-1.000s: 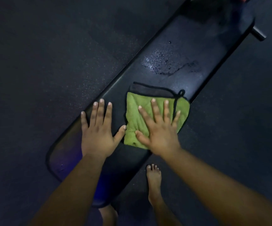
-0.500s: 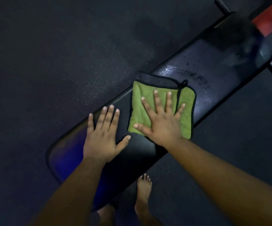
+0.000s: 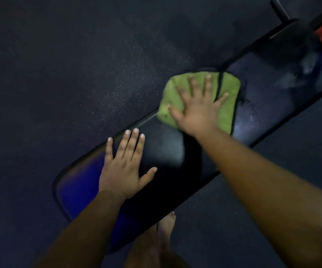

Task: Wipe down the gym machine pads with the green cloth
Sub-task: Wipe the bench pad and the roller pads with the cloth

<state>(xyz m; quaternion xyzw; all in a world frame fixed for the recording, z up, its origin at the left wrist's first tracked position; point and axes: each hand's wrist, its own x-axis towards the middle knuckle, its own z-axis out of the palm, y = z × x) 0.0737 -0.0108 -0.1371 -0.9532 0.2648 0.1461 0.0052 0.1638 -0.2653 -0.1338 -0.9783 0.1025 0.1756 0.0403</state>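
Head view: my right hand, fingers spread flat, presses the green cloth onto the bench mid-pad for full contact; my left hand, fingers apart, braces me.

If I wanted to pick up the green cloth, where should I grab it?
Probably its far right corner, coming from above at the bench's far end. The green cloth lies flat on the bench pad under the right hand, and that corner is uncovered.
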